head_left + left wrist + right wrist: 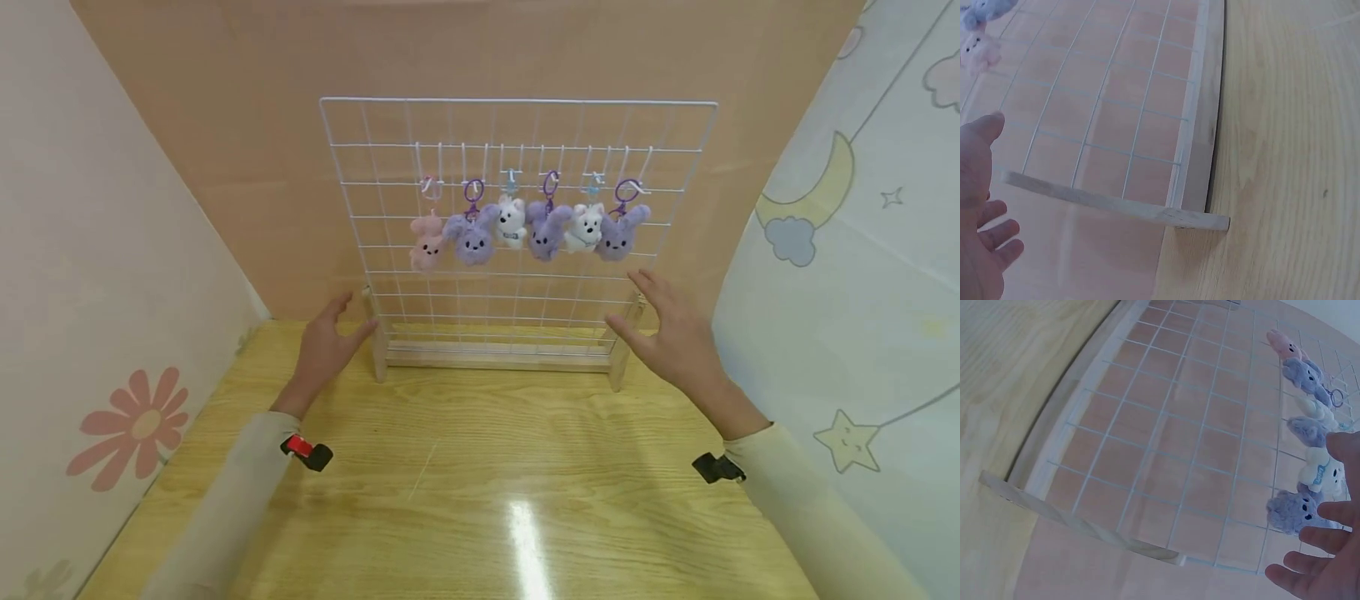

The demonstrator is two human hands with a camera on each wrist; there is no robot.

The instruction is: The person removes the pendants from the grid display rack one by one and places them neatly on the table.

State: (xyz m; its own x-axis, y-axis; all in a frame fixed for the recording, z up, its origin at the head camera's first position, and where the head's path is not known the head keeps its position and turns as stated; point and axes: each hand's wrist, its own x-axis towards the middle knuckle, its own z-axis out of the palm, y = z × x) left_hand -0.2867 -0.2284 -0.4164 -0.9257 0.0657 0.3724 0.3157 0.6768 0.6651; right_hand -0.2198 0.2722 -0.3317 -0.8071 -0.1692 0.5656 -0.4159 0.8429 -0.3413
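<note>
A white wire-grid rack [517,275] on pale wooden feet [379,350], its long axis running crosswise ahead, is flanked by the left hand [326,340] and right hand [678,337], both empty, fingers spread, one near each end.

Wire grid [517,275] in all views

Behind the thumb of the bare right hand [678,342], we lose part of the slim pale-wood post [618,369]; beyond the thumb of the bare left hand [975,206], the left wrist view's top edge cuts our blurred lavender plush charm [988,11].
</note>
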